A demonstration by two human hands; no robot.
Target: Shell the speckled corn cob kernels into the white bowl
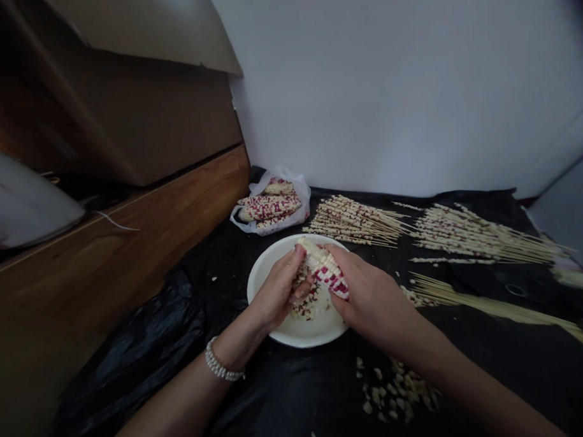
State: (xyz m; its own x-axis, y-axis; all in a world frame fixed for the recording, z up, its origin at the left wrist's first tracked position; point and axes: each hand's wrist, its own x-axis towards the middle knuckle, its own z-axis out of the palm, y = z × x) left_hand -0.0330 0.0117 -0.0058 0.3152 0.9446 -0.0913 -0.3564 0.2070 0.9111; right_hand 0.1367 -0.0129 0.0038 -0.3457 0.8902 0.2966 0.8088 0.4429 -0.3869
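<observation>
An ear of corn [325, 268] with cream and dark red kernels is held tilted over a white bowl [259, 270]. My right hand [363, 286] is wrapped round its right side. At its upper left end, my left hand [284, 285] has its thumb against the kernels, with the fingers curled beneath; a pale beaded bracelet circles that wrist. Loose corn kernels [307, 310] lie in the bowl below both hands. The undersides of the ear and some fingertips are hidden.
Behind the bowl, a plastic bag [303, 192] holds several ears of corn. Kernel-threaded skewers [353, 219] lie in bundles at right, near bare sticks [485, 301]. Kernel bits [397, 390] litter the black sheet [278, 391]. A wooden board [177, 229] and a cardboard box [163, 114] stand left.
</observation>
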